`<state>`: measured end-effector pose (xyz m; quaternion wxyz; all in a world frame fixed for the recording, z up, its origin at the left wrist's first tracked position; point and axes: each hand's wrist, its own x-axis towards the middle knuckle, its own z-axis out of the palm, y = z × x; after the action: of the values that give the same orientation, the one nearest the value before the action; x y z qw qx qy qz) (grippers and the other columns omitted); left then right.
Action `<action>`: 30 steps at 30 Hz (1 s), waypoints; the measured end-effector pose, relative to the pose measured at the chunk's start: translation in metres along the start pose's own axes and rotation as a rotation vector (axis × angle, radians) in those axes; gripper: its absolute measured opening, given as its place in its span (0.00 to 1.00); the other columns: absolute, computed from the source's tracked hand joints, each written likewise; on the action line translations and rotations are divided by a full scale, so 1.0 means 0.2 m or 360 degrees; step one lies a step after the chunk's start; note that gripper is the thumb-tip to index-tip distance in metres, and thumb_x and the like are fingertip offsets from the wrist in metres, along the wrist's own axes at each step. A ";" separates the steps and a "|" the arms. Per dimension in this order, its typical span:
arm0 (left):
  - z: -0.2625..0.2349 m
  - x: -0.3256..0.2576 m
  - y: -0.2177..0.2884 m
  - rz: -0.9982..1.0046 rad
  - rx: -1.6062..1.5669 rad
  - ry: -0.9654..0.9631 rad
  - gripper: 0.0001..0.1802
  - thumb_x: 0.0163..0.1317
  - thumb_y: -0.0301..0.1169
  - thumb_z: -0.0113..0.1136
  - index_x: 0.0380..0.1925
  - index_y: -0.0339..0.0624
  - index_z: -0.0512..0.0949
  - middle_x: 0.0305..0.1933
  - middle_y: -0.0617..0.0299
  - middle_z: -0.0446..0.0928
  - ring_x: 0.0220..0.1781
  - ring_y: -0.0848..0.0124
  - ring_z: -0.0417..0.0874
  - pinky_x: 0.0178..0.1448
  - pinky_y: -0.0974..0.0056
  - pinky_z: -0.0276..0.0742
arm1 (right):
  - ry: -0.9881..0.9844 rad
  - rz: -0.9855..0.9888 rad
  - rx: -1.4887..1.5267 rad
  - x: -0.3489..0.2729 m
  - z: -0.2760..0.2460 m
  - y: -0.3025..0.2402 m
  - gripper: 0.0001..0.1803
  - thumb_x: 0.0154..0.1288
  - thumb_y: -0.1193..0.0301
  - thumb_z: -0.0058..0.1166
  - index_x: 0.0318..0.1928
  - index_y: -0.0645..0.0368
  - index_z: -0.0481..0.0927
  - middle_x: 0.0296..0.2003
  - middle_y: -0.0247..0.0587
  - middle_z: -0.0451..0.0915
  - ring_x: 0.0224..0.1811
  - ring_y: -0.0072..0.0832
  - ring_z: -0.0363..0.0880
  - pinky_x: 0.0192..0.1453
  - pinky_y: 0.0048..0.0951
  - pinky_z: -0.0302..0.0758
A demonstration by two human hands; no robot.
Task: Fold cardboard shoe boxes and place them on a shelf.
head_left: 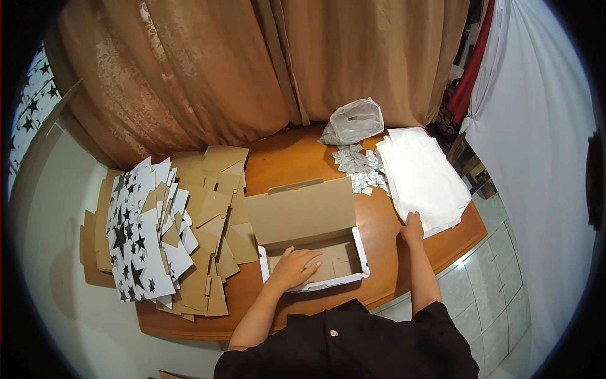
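An open cardboard box (319, 215), brown inside with white outer walls, stands on the table before me with its lid raised at the back. My left hand (293, 268) rests over the box's front left part, fingers stretched out and holding nothing. To the right lies a stack of white paper sheets (426, 177), its edges slightly uneven. At the near left edge of that stack, my right hand (413, 228) grips the paper with closed fingers; how many sheets are between them cannot be seen.
Small silvery packets (361, 165) lie in a heap behind the box, beside a clear plastic bag (357, 122). Flat cardboard box blanks (205, 208), some star-printed (136, 234), pile up on the wooden table's (284, 155) left. Brown curtains (214, 69) hang behind.
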<state>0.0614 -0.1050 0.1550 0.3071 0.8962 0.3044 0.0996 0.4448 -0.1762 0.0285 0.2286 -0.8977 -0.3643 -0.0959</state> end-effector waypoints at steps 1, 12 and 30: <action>0.01 0.01 0.00 0.0060 0.0011 0.0016 0.20 0.63 0.42 0.51 0.51 0.47 0.75 0.49 0.55 0.77 0.54 0.59 0.75 0.66 0.49 0.57 | 0.0002 -0.0008 0.0001 0.01 -0.02 0.00 0.11 0.51 0.77 0.52 0.37 0.62 0.79 0.38 0.49 0.80 0.46 0.48 0.76 0.53 0.40 0.70; 0.00 0.12 0.09 0.0391 0.0085 0.0104 0.17 0.62 0.40 0.53 0.46 0.45 0.78 0.44 0.56 0.79 0.48 0.61 0.77 0.57 0.59 0.65 | -0.0231 0.0184 0.0109 0.10 -0.43 -0.05 0.05 0.52 0.71 0.59 0.30 0.57 0.82 0.29 0.47 0.81 0.34 0.45 0.81 0.39 0.40 0.76; -0.10 0.22 0.41 0.0993 0.0432 0.0495 0.25 0.51 0.36 0.64 0.52 0.52 0.74 0.52 0.62 0.74 0.57 0.67 0.73 0.69 0.43 0.53 | -0.0560 -0.1890 0.0785 -0.34 -1.27 -0.76 0.18 0.47 0.77 0.56 0.42 0.49 0.79 0.33 0.35 0.79 0.38 0.35 0.77 0.55 0.45 0.70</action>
<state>0.1291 -0.1204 0.2210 0.0905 0.9525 0.0701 0.2822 0.2885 -0.2450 0.2795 0.2728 -0.4683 -0.8399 0.0285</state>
